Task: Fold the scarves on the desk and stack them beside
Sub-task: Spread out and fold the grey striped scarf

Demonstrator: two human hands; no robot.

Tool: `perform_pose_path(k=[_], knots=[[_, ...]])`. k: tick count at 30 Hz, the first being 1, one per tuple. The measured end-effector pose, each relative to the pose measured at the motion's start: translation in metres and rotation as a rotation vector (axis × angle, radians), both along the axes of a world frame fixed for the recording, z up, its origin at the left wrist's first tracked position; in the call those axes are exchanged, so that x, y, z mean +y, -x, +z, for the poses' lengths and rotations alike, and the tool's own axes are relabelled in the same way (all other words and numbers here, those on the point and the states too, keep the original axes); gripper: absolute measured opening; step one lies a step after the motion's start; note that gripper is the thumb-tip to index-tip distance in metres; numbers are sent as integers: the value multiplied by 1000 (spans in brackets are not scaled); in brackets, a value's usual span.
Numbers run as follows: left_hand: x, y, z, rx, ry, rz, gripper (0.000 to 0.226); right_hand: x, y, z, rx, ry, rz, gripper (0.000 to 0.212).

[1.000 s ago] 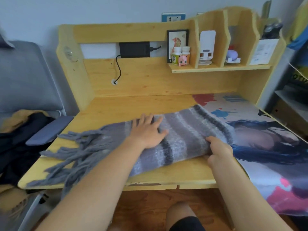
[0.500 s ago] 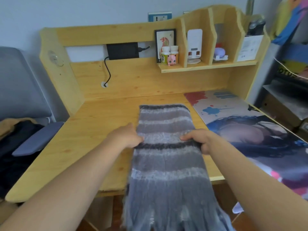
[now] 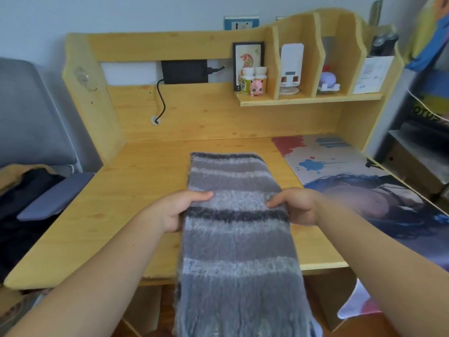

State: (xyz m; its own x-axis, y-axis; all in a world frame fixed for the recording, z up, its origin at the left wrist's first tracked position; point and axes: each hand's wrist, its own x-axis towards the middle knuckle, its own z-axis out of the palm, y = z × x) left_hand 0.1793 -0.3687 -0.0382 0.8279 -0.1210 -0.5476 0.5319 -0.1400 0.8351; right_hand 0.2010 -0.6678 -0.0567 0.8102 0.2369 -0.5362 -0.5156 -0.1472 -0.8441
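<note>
A grey striped woolly scarf (image 3: 233, 244) lies lengthwise down the middle of the wooden desk (image 3: 136, 190). Its far end is a folded edge on the desktop, and its near end hangs over the desk's front edge toward me. My left hand (image 3: 179, 210) grips the scarf's left edge, thumb on top. My right hand (image 3: 295, 205) grips the right edge opposite it, at the dark stripe.
A printed desk mat (image 3: 359, 176) covers the desk's right side and droops over the front. The hutch shelf (image 3: 308, 99) holds bottles, a pink figure and small items. A grey chair (image 3: 29, 122) with dark clothes stands to the left; shelving stands at right.
The scarf lay crosswise a second ago under my flat left hand. It has been turned lengthwise, and both hands now hold its side edges, shifted slightly nearer me.
</note>
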Motion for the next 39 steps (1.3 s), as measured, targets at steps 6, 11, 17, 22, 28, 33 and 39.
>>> perform_pose_path(k=[6,11,17,22,28,33,39], knots=[[14,-4,-4,34,176,71,32,11,-10,3,10,-122,10,41],[13,-30,-6,-39,131,104,60,24,-47,7,29,-222,-36,45],[22,-103,15,-130,110,144,24,47,-120,31,-96,-49,-127,36],[27,-148,31,-282,147,229,29,43,-151,60,-509,12,-98,46],[46,-153,46,-446,356,14,37,38,-117,86,-1402,465,104,17],[63,-88,45,-774,-319,-68,32,11,-84,44,-2002,1165,417,9],[34,37,11,-1131,-759,-368,32,-4,-85,21,-1845,1471,786,33]])
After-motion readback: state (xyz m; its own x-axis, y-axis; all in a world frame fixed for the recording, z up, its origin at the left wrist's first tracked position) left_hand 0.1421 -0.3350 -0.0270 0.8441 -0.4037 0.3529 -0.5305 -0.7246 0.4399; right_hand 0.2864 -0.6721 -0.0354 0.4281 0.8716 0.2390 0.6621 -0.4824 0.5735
